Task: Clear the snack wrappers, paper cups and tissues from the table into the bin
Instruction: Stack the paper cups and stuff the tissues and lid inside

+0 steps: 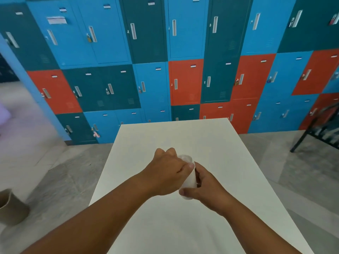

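A white paper cup (189, 180) lies tilted between both of my hands above the middle of the white table (229, 143). My right hand (205, 184) wraps around its lower part from the right. My left hand (167, 171) closes over its upper part from the left, thumb on the cup's side. A pale rim (185, 158) shows just past my left knuckles; I cannot tell if it belongs to a second cup. The grey bin (12, 208) stands on the floor at the far left, below table height.
A wall of blue, teal and red lockers (165, 61) runs behind the table. A black metal frame (315, 131) stands on the floor at the right. Grey tiled floor (69, 171) lies between the table and the bin.
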